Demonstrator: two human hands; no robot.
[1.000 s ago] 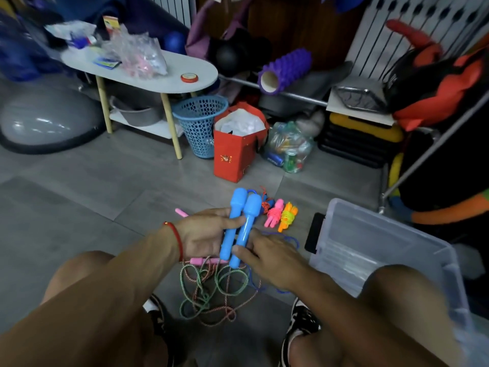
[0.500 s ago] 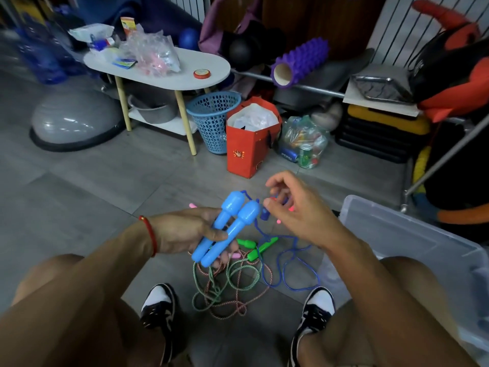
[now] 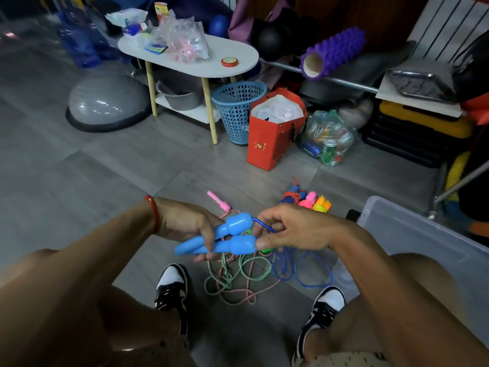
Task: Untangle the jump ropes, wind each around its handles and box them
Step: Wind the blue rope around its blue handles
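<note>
Head view: blue handles (image 3: 225, 238) are clamped by left hand (image 3: 185, 223) fingers; blue rope (image 3: 264, 225), pinched by right hand (image 3: 291, 229), is barely wound; box (image 3: 423, 234) is unfilled.

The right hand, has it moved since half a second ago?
Yes. The right hand has come down from above the blue handles to their heads, pinching the blue cord, judged against the left hand holding them.

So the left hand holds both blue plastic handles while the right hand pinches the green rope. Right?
Not quite. In the head view the left hand grips both blue plastic handles, but the right hand pinches the blue cord, not green.
</note>
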